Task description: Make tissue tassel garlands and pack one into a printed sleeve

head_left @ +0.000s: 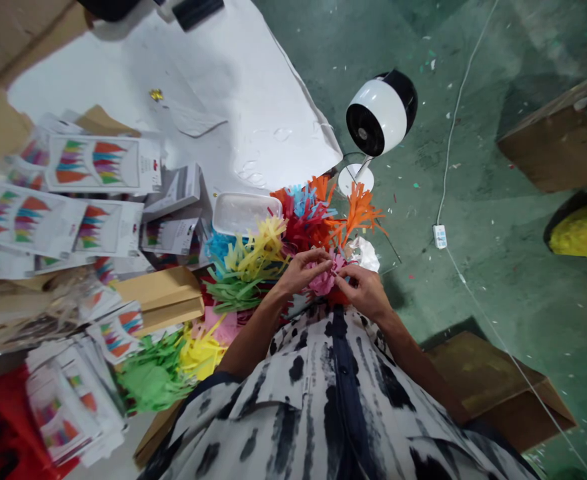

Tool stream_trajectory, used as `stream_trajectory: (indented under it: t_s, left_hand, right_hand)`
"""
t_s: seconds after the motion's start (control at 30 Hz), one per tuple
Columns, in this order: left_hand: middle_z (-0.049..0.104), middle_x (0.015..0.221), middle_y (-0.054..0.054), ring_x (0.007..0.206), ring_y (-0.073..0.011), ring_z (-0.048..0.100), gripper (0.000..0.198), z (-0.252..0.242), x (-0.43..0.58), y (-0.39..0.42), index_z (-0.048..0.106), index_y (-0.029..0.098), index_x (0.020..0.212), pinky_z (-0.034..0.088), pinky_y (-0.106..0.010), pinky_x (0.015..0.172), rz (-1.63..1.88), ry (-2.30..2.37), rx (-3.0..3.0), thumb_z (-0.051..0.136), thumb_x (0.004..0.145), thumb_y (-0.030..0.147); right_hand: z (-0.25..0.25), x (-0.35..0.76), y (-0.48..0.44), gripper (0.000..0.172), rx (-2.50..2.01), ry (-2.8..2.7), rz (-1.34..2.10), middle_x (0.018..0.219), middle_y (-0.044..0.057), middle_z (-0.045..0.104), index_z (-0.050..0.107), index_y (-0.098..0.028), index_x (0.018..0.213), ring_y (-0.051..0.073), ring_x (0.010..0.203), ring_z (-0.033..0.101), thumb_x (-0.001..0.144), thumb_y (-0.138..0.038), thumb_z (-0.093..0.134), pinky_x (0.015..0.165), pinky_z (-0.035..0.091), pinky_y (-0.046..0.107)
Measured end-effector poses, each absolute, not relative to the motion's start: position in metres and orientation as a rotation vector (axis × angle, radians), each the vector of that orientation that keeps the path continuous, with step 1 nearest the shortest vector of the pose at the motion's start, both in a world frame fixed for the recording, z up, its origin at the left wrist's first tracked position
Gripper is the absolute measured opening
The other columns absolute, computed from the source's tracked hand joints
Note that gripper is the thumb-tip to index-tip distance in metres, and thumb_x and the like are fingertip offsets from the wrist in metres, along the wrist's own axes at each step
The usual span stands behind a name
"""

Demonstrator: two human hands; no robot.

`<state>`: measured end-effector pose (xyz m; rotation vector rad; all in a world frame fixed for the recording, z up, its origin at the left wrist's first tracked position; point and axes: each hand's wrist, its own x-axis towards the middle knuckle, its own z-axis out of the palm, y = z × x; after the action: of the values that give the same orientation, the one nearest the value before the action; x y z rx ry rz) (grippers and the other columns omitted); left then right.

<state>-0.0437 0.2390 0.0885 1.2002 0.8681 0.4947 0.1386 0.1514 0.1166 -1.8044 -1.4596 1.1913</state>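
Note:
Close to my body, a pink paper tassel (322,283) is held between both hands. My left hand (303,270) pinches it from the left with thumb and fingertips. From the right, my right hand (366,290) pinches its edge, the fingertips of both hands nearly meeting. Just beyond lie red tassels (301,223) and orange tassels (361,208), with a light blue one (306,199) among them. Left of my left hand are yellow tassels (258,247) and green tassels (236,290), beside a clear plastic tray (243,212).
Printed packages (108,163) and an open cardboard box (161,297) crowd the left side of the white table (268,100). A white fan (383,113) stands at the table's right corner. A power cable (452,127) crosses the green floor, near a cardboard box (488,380).

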Motion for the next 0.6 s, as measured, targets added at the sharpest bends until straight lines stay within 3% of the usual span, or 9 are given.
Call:
stream_trajectory:
  t_s: [0.2,0.3,0.43,0.6]
  left_hand:
    - [0.079,0.101,-0.008,0.093,-0.0209,0.072,0.035,0.100,-0.042,0.236,0.080,0.017,0.115,0.054,-0.031,0.089,0.464,0.814,1.216,0.074,0.092,0.044]
    - [0.080,0.103,-0.009,0.096,-0.0215,0.072,0.032,0.097,-0.041,0.230,0.082,0.017,0.109,0.053,-0.030,0.090,0.484,0.870,1.203,0.073,0.092,0.043]
    - [0.077,0.086,-0.006,0.080,-0.0172,0.067,0.032,0.090,-0.035,0.216,0.083,0.016,0.096,0.050,-0.026,0.075,0.560,1.012,1.080,0.074,0.090,0.047]
    - [0.069,0.075,-0.001,0.069,-0.0128,0.058,0.031,0.079,-0.023,0.194,0.082,0.017,0.094,0.045,-0.024,0.066,0.711,1.228,0.883,0.075,0.088,0.047]
  right_hand:
    - [0.114,0.138,0.152,0.021,-1.902,-1.388,1.228,0.082,0.002,0.078,0.078,-0.022,0.085,0.016,0.064,0.061,0.092,-0.035,0.063,0.065,0.043,0.029]
    - [0.116,0.139,0.152,0.023,-1.907,-1.379,1.241,0.078,0.001,0.077,0.076,-0.022,0.082,0.016,0.062,0.061,0.092,-0.038,0.063,0.062,0.041,0.028]
    - [0.117,0.137,0.151,0.023,-1.910,-1.386,1.235,0.075,0.000,0.075,0.075,-0.022,0.080,0.015,0.060,0.060,0.092,-0.037,0.063,0.062,0.041,0.028]
    - [0.113,0.129,0.146,0.023,-1.893,-1.443,1.215,0.080,0.000,0.077,0.076,-0.023,0.083,0.015,0.062,0.063,0.094,-0.037,0.062,0.067,0.044,0.028]
